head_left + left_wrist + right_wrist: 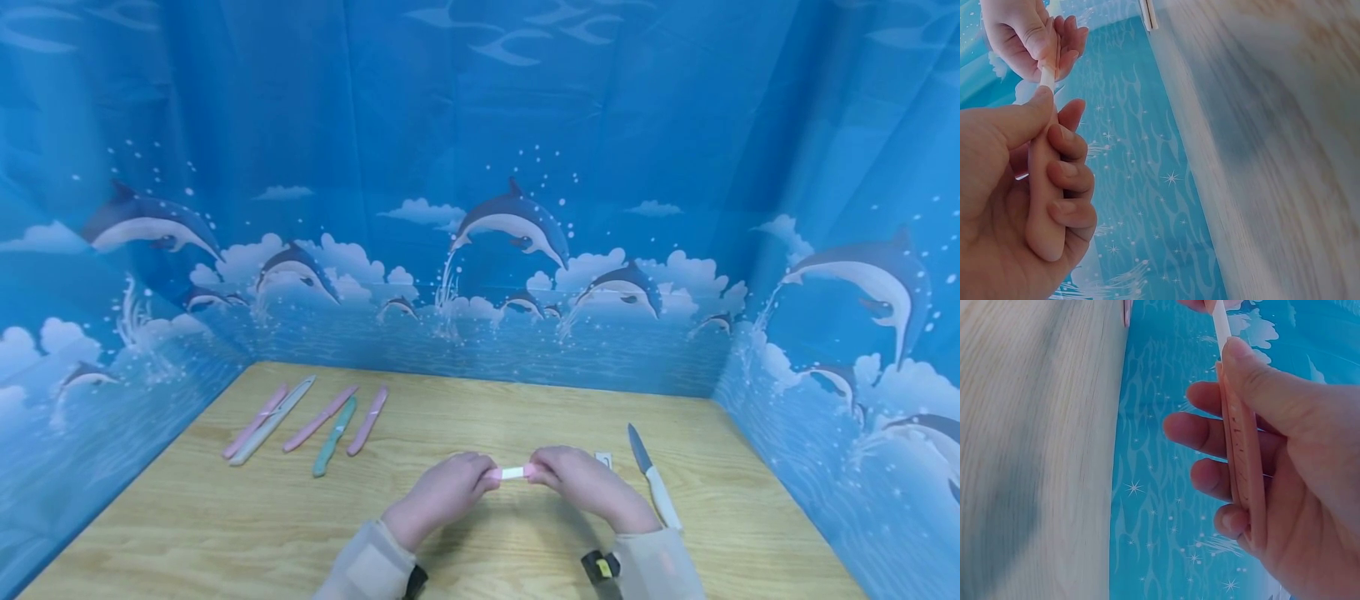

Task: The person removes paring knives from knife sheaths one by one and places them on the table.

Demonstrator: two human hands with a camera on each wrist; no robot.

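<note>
My left hand point(446, 492) and right hand point(585, 482) hold the two ends of a slim pink knife point(512, 473) level above the table, with a white stretch showing between them. In the left wrist view, the left fingers curl round its smooth, rounded handle point(1044, 194), thumb along the top. The right wrist view shows the right thumb pressing a ribbed pink sheath point(1244, 456) against the fingers. Beyond the right forearm lies a white-handled knife point(660, 496) with its grey blade bare. A small white piece point(603, 459) sits behind the right hand, partly hidden.
At the table's back left lie several slim knives: pink ones point(367, 421), a white one point(272, 421) and a green one point(334, 437). A blue dolphin-print curtain point(480, 350) stands along the back and sides of the wooden table point(187, 533).
</note>
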